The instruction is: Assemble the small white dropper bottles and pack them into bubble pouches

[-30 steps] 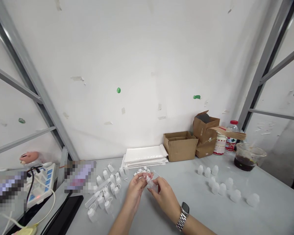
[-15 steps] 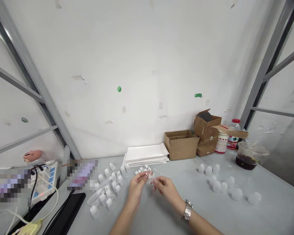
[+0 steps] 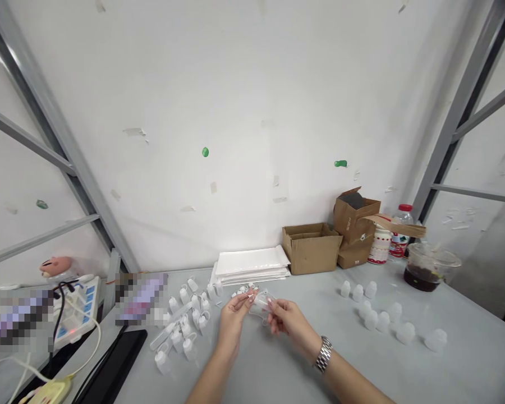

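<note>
Head view: left hand [image 3: 232, 317] and right hand [image 3: 287, 320] both pinched shut on one small translucent plastic bottle [image 3: 261, 304], soft-sided, rounded, held between fingertips above grey table [image 3: 303, 359]; glossy white caps [image 3: 185, 325] scattered just left of fingers

Cardboard box [image 3: 311, 247], white sheet stack [image 3: 251, 265], dark-liquid tub [image 3: 428, 268].

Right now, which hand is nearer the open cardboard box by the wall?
Right. The right hand sits in front of the cardboard box, slightly to its left on the table. The left hand is farther left, both pinching a small clear bottle.
</note>
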A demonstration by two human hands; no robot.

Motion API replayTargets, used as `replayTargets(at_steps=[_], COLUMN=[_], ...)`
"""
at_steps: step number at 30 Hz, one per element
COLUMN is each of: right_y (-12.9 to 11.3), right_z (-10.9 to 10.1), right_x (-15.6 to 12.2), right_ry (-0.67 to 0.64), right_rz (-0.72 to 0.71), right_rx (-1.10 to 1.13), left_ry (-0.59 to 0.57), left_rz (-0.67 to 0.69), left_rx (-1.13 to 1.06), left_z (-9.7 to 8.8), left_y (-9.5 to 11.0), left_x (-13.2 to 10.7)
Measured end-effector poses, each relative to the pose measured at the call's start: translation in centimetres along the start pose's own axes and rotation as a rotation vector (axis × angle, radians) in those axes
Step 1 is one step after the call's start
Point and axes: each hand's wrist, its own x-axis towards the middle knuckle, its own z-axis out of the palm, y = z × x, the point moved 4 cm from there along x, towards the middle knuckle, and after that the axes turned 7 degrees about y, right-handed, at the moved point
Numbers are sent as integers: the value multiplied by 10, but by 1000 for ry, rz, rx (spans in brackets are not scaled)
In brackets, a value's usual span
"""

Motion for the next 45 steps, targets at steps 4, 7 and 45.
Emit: replayTargets(at_steps=[4, 7, 45], right_y=[5, 1, -13], right_z=[3, 2, 2], right_x=[1, 4, -9], right_ry=[-37, -2, -14], right_rz=[77, -34, -453], right_rx=[-70, -86, -614], left_ry=[-22, 6, 14], left_rz=[-1, 10, 233], left_rx=[3, -11, 392], left_z=[0, -4, -6], left_y=[3, 2, 21], left_x=[0, 3, -3])
